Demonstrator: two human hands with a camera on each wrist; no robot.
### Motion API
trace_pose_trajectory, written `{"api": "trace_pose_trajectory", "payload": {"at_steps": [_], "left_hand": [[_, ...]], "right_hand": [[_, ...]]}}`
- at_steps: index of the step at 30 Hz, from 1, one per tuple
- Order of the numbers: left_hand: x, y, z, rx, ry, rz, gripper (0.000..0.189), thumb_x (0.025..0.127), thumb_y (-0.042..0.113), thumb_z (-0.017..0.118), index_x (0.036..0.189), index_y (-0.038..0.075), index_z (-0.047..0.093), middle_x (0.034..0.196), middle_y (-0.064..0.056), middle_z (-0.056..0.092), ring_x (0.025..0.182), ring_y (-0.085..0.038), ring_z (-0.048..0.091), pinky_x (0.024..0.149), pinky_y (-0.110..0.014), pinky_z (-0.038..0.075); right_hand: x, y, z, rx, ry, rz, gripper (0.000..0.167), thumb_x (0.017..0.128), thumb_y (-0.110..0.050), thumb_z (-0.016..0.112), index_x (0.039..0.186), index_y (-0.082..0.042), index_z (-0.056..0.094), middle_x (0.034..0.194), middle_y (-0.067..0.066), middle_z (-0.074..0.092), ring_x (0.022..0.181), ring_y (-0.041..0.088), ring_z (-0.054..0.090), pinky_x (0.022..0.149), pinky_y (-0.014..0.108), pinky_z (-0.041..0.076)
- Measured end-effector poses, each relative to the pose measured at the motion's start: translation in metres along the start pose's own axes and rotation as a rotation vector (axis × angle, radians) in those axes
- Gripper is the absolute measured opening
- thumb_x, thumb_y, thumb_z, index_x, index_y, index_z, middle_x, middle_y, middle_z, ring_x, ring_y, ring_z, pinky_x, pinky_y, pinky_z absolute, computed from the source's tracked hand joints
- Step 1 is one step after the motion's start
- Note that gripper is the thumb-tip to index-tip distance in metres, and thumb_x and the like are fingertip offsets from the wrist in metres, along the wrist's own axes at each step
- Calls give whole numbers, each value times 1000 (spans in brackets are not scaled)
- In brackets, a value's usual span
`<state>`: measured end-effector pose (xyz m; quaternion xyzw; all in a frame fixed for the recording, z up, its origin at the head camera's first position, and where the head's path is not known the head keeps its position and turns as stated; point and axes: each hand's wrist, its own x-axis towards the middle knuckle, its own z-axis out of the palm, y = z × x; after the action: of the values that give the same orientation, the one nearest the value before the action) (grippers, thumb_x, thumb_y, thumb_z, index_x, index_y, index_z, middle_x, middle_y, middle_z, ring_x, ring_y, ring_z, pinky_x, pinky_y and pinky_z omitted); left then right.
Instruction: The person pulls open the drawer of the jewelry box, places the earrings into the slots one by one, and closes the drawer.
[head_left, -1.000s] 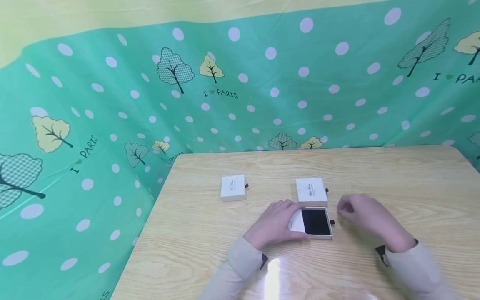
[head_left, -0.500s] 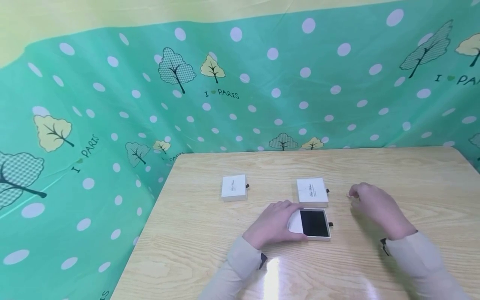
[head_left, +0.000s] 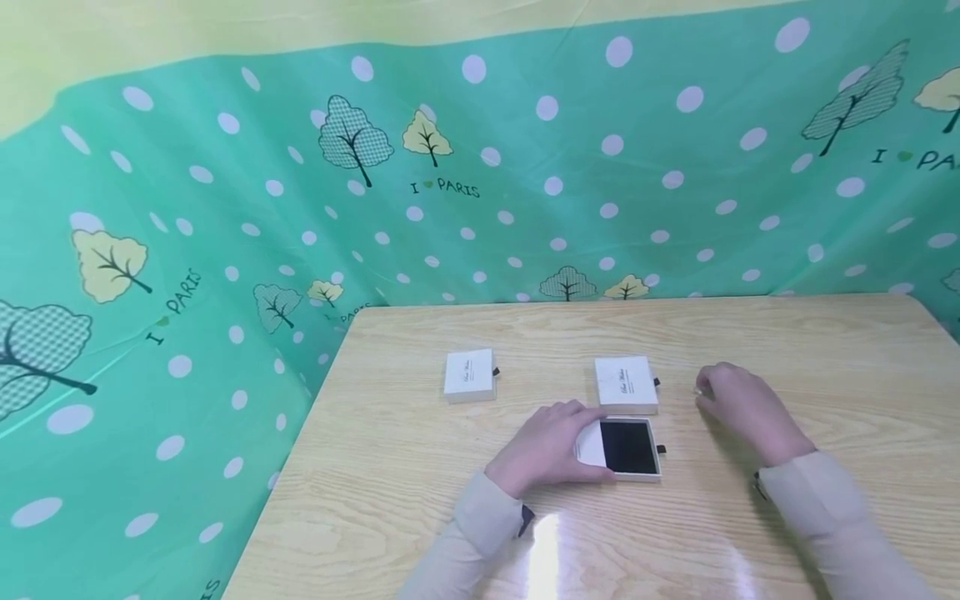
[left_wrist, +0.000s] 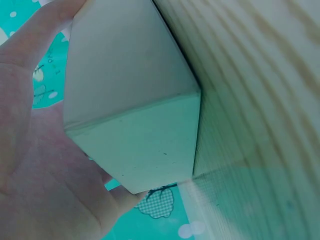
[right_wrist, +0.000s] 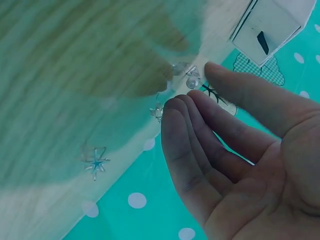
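My left hand (head_left: 551, 446) grips the sleeve of a white drawer-style gift box (head_left: 590, 444) on the table, thumb and fingers along opposite sides. Its drawer (head_left: 628, 447) is pulled partway out to the right, showing a black lining; a small dark tab sticks out of its end. In the left wrist view the box's plain white end (left_wrist: 140, 145) faces my palm. To its right my right hand (head_left: 746, 412) reaches low to the table. Thumb and index fingertips come right around a small pearl earring (right_wrist: 192, 80); I cannot tell whether they pinch it.
Beside my right fingertips lies a small clear shiny piece (right_wrist: 158, 112), and farther off a star-shaped piece (right_wrist: 96, 164). Two closed white boxes stand behind: one box (head_left: 627, 385) right behind the opened one, another box (head_left: 469, 375) farther left. A green patterned cloth (head_left: 510, 167) hangs behind the table.
My right hand has moved away from the opened box, to the right and slightly back, down to the small pieces. The left hand stays on the box.
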<state>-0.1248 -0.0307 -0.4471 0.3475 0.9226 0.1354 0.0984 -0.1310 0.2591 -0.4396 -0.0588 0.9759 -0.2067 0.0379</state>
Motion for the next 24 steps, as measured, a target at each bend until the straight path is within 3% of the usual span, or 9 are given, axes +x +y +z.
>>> {"api": "trace_pose_trajectory", "payload": {"at_steps": [15, 24], "left_hand": [[-2, -2, -1, -6, 6, -5, 87, 75, 70, 71, 147, 27, 48, 130, 5, 59, 109, -9, 54, 99, -29, 44], [0, -1, -1, 1, 14, 11, 86, 75, 70, 71, 146, 26, 50, 129, 6, 60, 103, -8, 54, 93, -26, 44]], "right_hand": [[6, -8, 1, -7, -35, 31, 9, 88, 1, 65, 89, 9, 65, 79, 17, 64, 69, 25, 59, 65, 43, 54], [9, -7, 2, -10, -43, 56, 8, 89, 1, 63, 86, 8, 63, 77, 16, 63, 68, 25, 58, 64, 43, 53]]}}
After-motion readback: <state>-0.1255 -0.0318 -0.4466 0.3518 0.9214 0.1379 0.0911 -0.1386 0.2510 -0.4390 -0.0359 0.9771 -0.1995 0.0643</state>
